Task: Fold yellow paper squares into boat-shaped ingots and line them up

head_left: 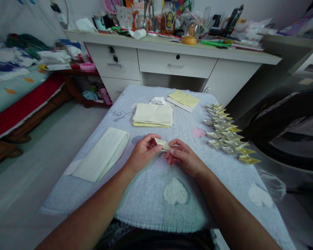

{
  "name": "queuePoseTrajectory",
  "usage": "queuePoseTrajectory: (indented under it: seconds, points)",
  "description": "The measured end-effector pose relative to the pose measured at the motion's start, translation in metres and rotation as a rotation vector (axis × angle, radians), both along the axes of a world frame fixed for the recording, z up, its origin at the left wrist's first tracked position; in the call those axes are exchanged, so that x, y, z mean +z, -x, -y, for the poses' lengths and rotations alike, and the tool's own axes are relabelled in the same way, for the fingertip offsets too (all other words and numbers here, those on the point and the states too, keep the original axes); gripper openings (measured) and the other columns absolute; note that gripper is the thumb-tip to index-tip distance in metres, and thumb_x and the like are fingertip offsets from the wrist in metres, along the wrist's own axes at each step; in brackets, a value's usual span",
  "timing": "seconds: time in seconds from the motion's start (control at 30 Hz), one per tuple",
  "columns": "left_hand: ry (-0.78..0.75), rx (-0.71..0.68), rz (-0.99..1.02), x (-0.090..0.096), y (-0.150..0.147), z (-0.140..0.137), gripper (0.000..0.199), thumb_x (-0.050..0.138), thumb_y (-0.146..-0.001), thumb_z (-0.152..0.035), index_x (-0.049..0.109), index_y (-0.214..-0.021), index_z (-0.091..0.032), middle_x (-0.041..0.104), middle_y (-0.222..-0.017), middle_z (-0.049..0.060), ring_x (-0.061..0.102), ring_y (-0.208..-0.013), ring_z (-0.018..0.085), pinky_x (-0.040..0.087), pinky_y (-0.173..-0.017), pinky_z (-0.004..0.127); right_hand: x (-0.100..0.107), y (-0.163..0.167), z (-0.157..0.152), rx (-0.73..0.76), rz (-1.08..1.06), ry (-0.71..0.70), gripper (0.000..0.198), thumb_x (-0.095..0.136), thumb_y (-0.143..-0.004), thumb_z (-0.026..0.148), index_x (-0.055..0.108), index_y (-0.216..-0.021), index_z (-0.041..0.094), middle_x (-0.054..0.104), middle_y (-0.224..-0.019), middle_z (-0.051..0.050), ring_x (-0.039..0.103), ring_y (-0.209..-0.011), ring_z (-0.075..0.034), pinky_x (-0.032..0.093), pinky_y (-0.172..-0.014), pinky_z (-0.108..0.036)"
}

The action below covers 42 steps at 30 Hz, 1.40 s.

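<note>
A small folded paper boat [162, 144] in pale cream paper is pinched between both hands over the middle of the cloth-covered table. My left hand [145, 150] grips its left end, thumb in front and fingers behind. At the right end, my right hand [183, 155] pinches it between thumb and forefinger, the other fingers curled beneath. Just beyond the hands lies a stack of cream and yellow paper sheets [153, 114]. To the left rests a long folded bundle of pale paper [101, 154]. Several folded paper boats [228, 133] stand in rows at the right.
The tablecloth [148, 194] is light blue with heart prints. Farther back lie a crumpled white paper [158, 100] and yellow sheets [184, 98]. A white desk [176, 66] crowded with jars stands behind, a washing machine [289, 114] at right, a bed [21, 90] at left.
</note>
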<state>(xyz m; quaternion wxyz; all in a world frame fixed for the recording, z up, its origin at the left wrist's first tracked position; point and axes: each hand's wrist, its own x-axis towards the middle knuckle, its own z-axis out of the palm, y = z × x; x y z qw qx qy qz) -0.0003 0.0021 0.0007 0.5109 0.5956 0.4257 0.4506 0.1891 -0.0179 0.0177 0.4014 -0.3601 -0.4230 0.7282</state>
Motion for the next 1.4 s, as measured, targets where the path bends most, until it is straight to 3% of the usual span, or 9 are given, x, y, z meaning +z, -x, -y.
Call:
queuePoseTrajectory:
  seconds: [0.23, 0.4, 0.63, 0.9, 1.17, 1.4]
  points:
    - [-0.195, 0.043, -0.198, 0.000, -0.002, 0.005, 0.029, 0.065, -0.082, -0.027, 0.062, -0.110, -0.020, 0.061, -0.092, 0.003, 0.060, -0.078, 0.014, 0.050, -0.070, 0.024, -0.004, 0.007, 0.000, -0.086, 0.107, -0.054, 0.031, 0.070, -0.077, 0.042, 0.046, -0.085, 0.022, 0.063, -0.067, 0.003, 0.056, -0.051, -0.010, 0.040, -0.044, -0.020]
    - [-0.285, 0.039, -0.245, 0.005, -0.004, 0.007, 0.026, 0.063, -0.084, -0.024, 0.061, -0.109, -0.020, 0.057, -0.096, 0.004, 0.060, -0.081, 0.013, 0.053, -0.074, 0.025, -0.006, 0.010, 0.000, -0.119, 0.143, -0.061, 0.030, 0.070, -0.074, 0.036, 0.046, -0.085, 0.022, 0.058, -0.062, 0.006, 0.051, -0.045, -0.009, 0.037, -0.039, -0.018]
    - [-0.287, 0.062, -0.254, 0.004, -0.006, 0.008, 0.024, 0.062, -0.084, -0.024, 0.061, -0.108, -0.019, 0.056, -0.094, 0.003, 0.059, -0.080, 0.013, 0.052, -0.074, 0.026, -0.008, 0.011, 0.000, -0.112, 0.141, -0.087, 0.029, 0.071, -0.072, 0.029, 0.045, -0.084, 0.022, 0.054, -0.061, 0.009, 0.046, -0.043, -0.007, 0.035, -0.038, -0.018]
    - [-0.153, 0.071, -0.185, -0.003, -0.007, 0.005, 0.028, 0.063, -0.084, -0.031, 0.061, -0.109, -0.020, 0.061, -0.085, 0.002, 0.059, -0.077, 0.014, 0.049, -0.070, 0.025, -0.010, 0.011, -0.001, -0.107, 0.164, -0.102, 0.032, 0.070, -0.071, 0.032, 0.043, -0.086, 0.022, 0.053, -0.062, 0.009, 0.047, -0.044, -0.007, 0.036, -0.038, -0.018]
    - [-0.163, 0.052, -0.194, -0.003, -0.004, 0.005, 0.025, 0.054, -0.091, -0.035, 0.063, -0.109, -0.021, 0.063, -0.096, 0.004, 0.061, -0.086, 0.016, 0.050, -0.075, 0.027, -0.008, 0.012, -0.001, -0.121, 0.199, -0.090, 0.029, 0.065, -0.072, 0.029, 0.042, -0.088, 0.023, 0.053, -0.062, 0.009, 0.048, -0.043, -0.009, 0.036, -0.037, -0.019]
    - [-0.164, 0.063, -0.173, -0.002, -0.004, 0.005, 0.024, 0.055, -0.091, -0.036, 0.063, -0.108, -0.021, 0.062, -0.097, 0.004, 0.062, -0.087, 0.016, 0.051, -0.076, 0.027, -0.007, 0.008, 0.002, -0.178, 0.439, -0.259, 0.022, 0.060, -0.079, 0.031, 0.044, -0.091, 0.023, 0.050, -0.069, 0.007, 0.046, -0.049, -0.008, 0.033, -0.042, -0.019]
